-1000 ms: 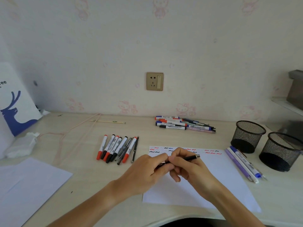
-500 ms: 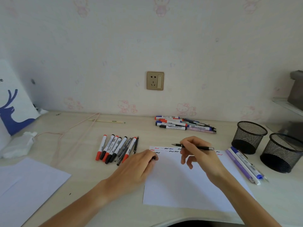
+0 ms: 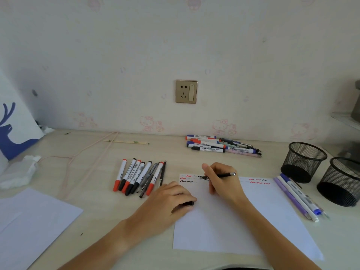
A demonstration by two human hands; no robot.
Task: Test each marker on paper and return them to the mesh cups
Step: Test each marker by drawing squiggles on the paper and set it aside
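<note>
My right hand [image 3: 222,180] grips a thin black pen [image 3: 224,175] with its tip down on the white test paper [image 3: 253,221], among red and black squiggles near the sheet's top edge. My left hand [image 3: 169,201] rests on the paper's left edge and holds the pen's black cap [image 3: 190,203] in curled fingers. A row of red and black markers [image 3: 139,177] lies left of the paper. Another pile of markers [image 3: 220,146] lies near the wall. Two black mesh cups [image 3: 303,161] [image 3: 341,181] stand at the right, with nothing visible inside them.
Three purple, white and blue pens [image 3: 296,197] lie between the paper and the cups. A second white sheet [image 3: 29,223] lies at the left front, crumpled tissue [image 3: 19,172] and a pink cord [image 3: 78,158] farther left. A wall socket [image 3: 186,91] is above the desk.
My hands pulled the cap off the black pen and separated. The right hand carried the pen up to the paper's top; the left hand settled on the paper's left edge with the cap.
</note>
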